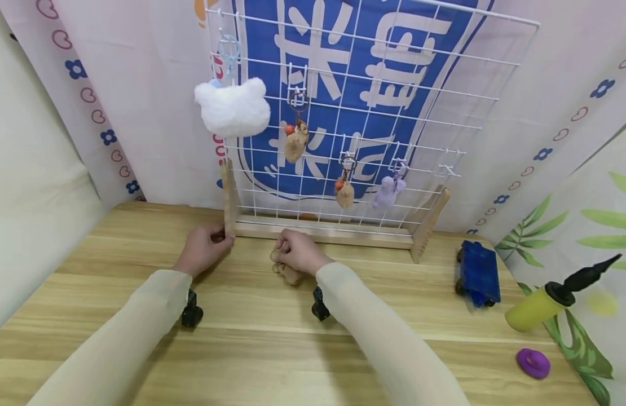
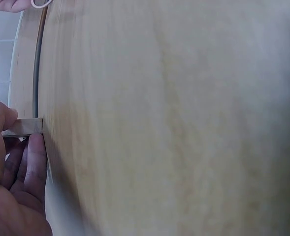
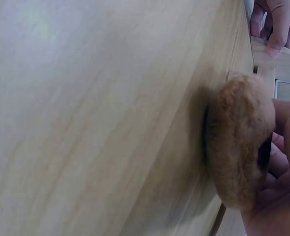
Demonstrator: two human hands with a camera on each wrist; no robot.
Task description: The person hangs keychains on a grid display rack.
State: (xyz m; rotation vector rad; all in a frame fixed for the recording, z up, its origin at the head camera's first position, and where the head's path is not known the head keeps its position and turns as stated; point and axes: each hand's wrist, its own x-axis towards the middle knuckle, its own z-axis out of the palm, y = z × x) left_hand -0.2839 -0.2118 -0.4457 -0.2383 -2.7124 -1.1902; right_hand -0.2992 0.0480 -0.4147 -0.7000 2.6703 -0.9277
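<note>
A white wire grid rack [image 1: 445, 104] stands on a wooden base [image 1: 323, 231] at the back of the table. My left hand [image 1: 203, 248] grips the front end of the rack's left wooden foot [image 2: 24, 128], thumb on one side and fingers on the other. In my right hand [image 1: 300, 252] is a small brown plush keychain [image 3: 241, 142], held low over the table just before the base. A pale ring shows by these fingers in the head view. On the grid hang a white plush [image 1: 234, 108], two brown plush keychains [image 1: 295, 144] with orange beads, and a lilac plush keychain [image 1: 387, 193].
To the right lie a blue toy cart [image 1: 479, 273], a yellow pump [image 1: 536, 307] with a black nozzle, and a purple rounded object [image 1: 533, 362]. A printed cloth [image 1: 161, 101] hangs behind the rack. An unused-looking white hook [image 1: 449, 169] sits at the grid's lower right.
</note>
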